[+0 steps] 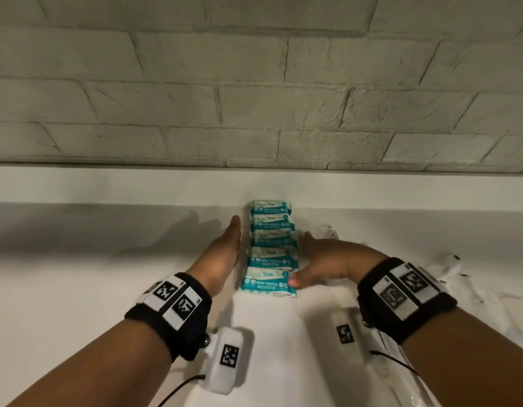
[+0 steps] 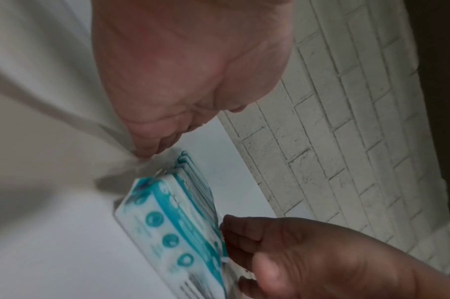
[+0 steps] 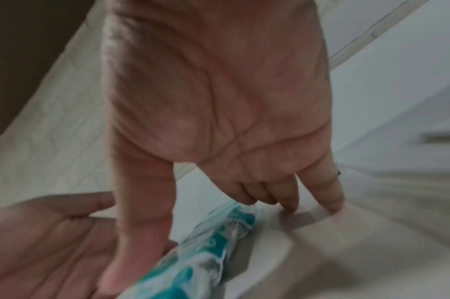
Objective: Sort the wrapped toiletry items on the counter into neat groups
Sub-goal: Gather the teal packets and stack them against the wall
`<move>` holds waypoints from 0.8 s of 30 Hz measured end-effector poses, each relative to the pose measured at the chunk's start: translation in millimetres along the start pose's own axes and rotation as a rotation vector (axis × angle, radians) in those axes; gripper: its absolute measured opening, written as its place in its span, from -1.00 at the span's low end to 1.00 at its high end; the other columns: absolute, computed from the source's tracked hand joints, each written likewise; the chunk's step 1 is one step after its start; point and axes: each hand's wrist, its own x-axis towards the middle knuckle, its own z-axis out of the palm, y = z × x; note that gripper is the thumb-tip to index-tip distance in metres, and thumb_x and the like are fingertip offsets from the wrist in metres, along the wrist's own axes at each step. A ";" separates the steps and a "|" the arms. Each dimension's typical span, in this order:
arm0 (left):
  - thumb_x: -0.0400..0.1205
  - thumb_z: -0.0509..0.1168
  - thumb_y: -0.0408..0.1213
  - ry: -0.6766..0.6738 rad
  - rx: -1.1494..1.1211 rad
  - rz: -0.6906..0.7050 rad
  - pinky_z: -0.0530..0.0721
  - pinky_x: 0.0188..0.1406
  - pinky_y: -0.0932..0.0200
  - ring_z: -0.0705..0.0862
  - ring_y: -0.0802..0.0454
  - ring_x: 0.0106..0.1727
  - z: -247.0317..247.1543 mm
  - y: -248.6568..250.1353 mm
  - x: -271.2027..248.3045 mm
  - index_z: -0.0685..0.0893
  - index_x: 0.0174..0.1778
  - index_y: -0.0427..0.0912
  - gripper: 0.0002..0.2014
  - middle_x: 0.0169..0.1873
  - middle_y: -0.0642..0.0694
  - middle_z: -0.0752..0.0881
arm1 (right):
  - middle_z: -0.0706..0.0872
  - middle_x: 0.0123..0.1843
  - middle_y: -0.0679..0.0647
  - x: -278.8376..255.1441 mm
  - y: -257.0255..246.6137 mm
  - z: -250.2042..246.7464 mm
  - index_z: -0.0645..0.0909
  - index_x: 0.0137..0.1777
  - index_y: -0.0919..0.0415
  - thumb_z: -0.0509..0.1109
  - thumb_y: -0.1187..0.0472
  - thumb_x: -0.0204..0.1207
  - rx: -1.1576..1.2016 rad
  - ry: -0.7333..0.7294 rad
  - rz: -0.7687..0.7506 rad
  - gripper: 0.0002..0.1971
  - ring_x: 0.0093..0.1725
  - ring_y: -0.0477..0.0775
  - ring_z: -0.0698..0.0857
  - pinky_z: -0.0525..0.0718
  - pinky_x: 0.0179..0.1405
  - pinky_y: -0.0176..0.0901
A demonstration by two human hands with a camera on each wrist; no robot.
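Observation:
Several teal and white mini wipes packs (image 1: 271,248) lie in one overlapping row on the white counter (image 1: 78,289), running back toward the wall. My left hand (image 1: 226,248) stands flat on edge along the row's left side, fingers straight. My right hand (image 1: 319,259) lies flat on the row's right side, its thumb touching the nearest pack (image 1: 269,283). The left wrist view shows the packs (image 2: 172,218) between my left palm (image 2: 183,70) and the right hand's fingers (image 2: 244,238). In the right wrist view the packs (image 3: 206,252) are blurred beneath my right hand (image 3: 219,101).
Clear-wrapped white items (image 1: 448,271) lie on the counter behind and to the right of my right wrist, and another (image 1: 327,230) past its fingertips. A brick wall (image 1: 254,98) rises behind a low white ledge (image 1: 136,183).

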 end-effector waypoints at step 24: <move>0.71 -0.26 0.26 -0.161 -0.147 0.050 0.50 0.45 -0.21 0.71 -0.14 0.29 25.3 -16.1 -0.9 0.61 0.40 -0.03 -0.31 0.26 -0.18 0.74 | -0.01 0.71 0.24 18.9 0.2 38.1 -0.14 0.70 0.21 0.37 0.00 0.39 -0.100 0.092 0.058 -0.01 0.69 0.29 0.03 0.17 0.65 0.06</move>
